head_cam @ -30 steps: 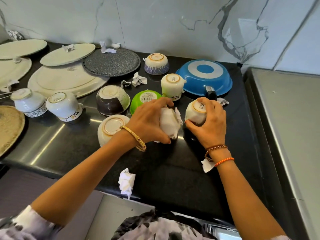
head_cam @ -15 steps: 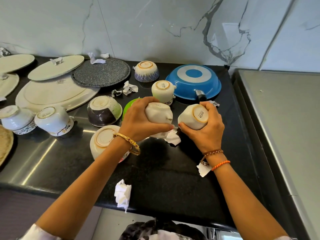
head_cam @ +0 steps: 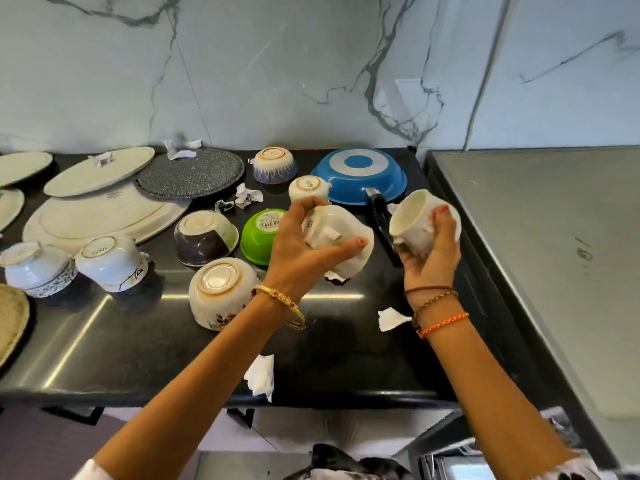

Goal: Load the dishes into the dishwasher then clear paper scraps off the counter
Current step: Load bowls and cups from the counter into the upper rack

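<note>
Left hand (head_cam: 298,258) raised above the black surface (head_cam: 329,362), fingers (head_cam: 356,242) wrapped round a white cup (head_cam: 332,233) tipped on its side, handle stub facing the camera, thumb across its lower edge. Right hand (head_cam: 433,258) likewise lifted, fingers curled around a second white cup (head_cam: 415,220), mouth turned up and leftwards, interior bare. Both cups clear of the surface, held apart over the black handle of an upturned blue pan (head_cam: 360,174). Just beside the left hand, an inverted green bowl (head_cam: 259,237) bearing a barcode sticker; nearer the edge, an inverted cream bowl (head_cam: 218,289) partly behind the left wrist. Another upside-down cup (head_cam: 308,188) touching the pan's rim. Further left, a dark bowl (head_cam: 204,240), two more overturned cups, several plates (head_cam: 100,216). Paper scraps scattered about: one (head_cam: 391,318) by the right wrist, one (head_cam: 261,375) at the front edge, more (head_cam: 247,195) near the speckled grey plate (head_cam: 190,173)
</note>
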A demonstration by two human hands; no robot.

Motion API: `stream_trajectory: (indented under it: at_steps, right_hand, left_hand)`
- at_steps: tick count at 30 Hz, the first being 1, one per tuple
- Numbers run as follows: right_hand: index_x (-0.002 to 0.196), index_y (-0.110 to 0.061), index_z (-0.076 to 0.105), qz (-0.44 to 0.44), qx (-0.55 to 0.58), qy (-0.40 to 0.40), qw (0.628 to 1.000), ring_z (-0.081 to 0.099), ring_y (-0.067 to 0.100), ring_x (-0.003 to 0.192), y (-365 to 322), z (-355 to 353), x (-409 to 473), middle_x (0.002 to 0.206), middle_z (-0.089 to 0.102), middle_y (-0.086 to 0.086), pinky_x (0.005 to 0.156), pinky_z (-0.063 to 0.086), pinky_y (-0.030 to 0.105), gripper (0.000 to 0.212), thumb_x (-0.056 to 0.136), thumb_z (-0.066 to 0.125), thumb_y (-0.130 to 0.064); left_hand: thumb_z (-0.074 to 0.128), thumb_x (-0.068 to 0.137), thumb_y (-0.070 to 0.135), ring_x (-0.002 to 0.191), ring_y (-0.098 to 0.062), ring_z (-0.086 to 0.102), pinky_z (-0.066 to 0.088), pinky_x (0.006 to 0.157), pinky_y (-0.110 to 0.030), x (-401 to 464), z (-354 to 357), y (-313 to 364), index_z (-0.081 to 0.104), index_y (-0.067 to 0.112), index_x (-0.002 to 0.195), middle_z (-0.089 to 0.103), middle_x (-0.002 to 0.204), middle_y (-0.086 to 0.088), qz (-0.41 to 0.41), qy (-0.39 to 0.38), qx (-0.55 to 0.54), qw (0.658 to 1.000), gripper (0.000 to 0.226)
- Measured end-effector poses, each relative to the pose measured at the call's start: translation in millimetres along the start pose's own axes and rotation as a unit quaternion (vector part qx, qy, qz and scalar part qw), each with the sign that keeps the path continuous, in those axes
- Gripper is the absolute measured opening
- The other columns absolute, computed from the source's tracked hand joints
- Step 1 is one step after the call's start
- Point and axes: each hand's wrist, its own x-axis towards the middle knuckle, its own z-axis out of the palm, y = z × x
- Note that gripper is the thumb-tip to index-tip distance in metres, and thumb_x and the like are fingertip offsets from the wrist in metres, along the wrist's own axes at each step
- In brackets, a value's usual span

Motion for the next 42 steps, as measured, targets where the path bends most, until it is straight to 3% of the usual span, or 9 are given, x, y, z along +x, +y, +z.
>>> stream_trajectory:
  at_steps: [3,8,13,15,19,23,26,31,42]
  right_hand:
    - [0.101,-0.021,0.056,0.077,0.109,0.014,0.991,0.057,0.017,0.084,-26.5,-8.6,-18.4,0.096,0.058,0.004,0.057,0.054,0.022,0.025,0.088,0.051,-0.042]
    - [0.090,-0.019,0.059,0.070,0.154,0.034,0.985,0.059,0.020,0.081,-63.1,-42.8,-64.9,0.089,0.061,0.005,0.061,0.056,0.029,0.029,0.086,0.051,-0.047]
    - [0.074,-0.017,0.072,0.022,0.215,0.000,0.976,0.068,0.023,0.073,-78.2,-98.1,-126.9,0.081,0.069,0.006,0.065,0.057,0.036,0.069,0.011,0.091,-0.036]
    - [0.068,-0.018,0.075,-0.018,0.208,0.023,0.978,0.070,0.021,0.071,-86.0,-128.7,-154.0,0.080,0.070,0.005,0.066,0.058,0.035,0.065,0.008,0.091,-0.035]
    - [0.078,-0.018,0.072,-0.053,0.196,0.101,0.974,0.067,0.021,0.072,-111.9,-189.1,-194.5,0.082,0.069,0.004,0.060,0.057,0.031,0.065,0.019,0.091,-0.038]
    - [0.091,-0.017,0.059,-0.057,0.202,0.249,0.945,0.059,0.019,0.077,-137.4,-242.7,-209.6,0.088,0.060,0.003,0.054,0.056,0.026,0.032,0.080,0.058,-0.047]
    - [0.091,-0.016,0.058,-0.064,0.210,0.304,0.927,0.057,0.021,0.083,-147.7,-282.3,-216.6,0.091,0.059,0.005,0.056,0.057,0.031,0.029,0.085,0.056,-0.044]
    - [0.088,-0.014,0.055,-0.020,0.193,0.358,0.913,0.056,0.023,0.085,-165.0,-346.9,-224.8,0.089,0.057,0.008,0.060,0.056,0.038,0.023,0.085,0.058,-0.036]
    - [0.085,-0.007,0.051,0.106,0.254,0.387,0.880,0.051,0.026,0.074,-168.4,-433.7,-200.8,0.084,0.050,0.013,0.047,0.054,0.034,0.014,0.088,0.048,-0.020]
  left_hand:
    - [0.072,0.073,0.004,0.076,-0.004,0.059,0.056,0.059,-0.020,-15.0,8.9,20.5,0.046,0.030,0.092,0.055,0.090,0.006,-0.040,-0.028,-0.070,0.996,0.041]
    - [0.065,0.080,0.012,0.075,-0.007,0.060,0.055,0.051,-0.023,-62.0,29.3,40.4,0.051,0.028,0.095,0.058,0.088,0.006,-0.109,-0.079,-0.151,0.979,0.025]
    - [0.067,0.080,0.006,0.058,0.006,0.060,0.052,0.048,-0.016,-124.6,52.7,39.7,0.053,0.021,0.101,0.057,0.081,0.006,-0.111,-0.175,-0.134,0.969,0.029]
    - [0.066,0.081,0.006,0.057,0.005,0.060,0.050,0.046,-0.017,-148.3,67.3,38.1,0.054,0.020,0.100,0.058,0.080,0.005,-0.129,-0.231,-0.153,0.952,0.027]
    - [0.062,0.085,0.019,0.062,-0.003,0.059,0.051,0.045,-0.021,-192.9,108.0,34.6,0.057,0.031,0.090,0.059,0.075,0.010,-0.239,-0.294,-0.169,0.910,0.014]
    - [0.061,0.082,0.030,0.070,-0.018,0.060,0.055,0.059,-0.032,-220.4,146.0,26.6,0.061,0.025,0.082,0.063,0.075,0.000,-0.416,-0.390,-0.173,0.803,0.004]
    - [0.063,0.078,0.029,0.075,-0.024,0.061,0.057,0.059,-0.038,-226.5,181.9,12.0,0.062,0.015,0.089,0.062,0.082,-0.010,-0.502,-0.435,-0.176,0.726,0.017]
    - [0.049,0.090,0.021,0.077,-0.026,0.058,0.057,0.056,-0.036,-245.0,260.9,-19.0,0.056,0.011,0.096,0.058,0.087,-0.014,-0.543,-0.453,-0.166,0.687,0.014]
    - [0.059,0.087,0.014,0.083,-0.023,0.055,0.056,0.055,-0.033,-252.5,357.3,-100.1,0.051,0.010,0.106,0.055,0.093,-0.011,-0.555,-0.318,-0.069,0.766,0.022]
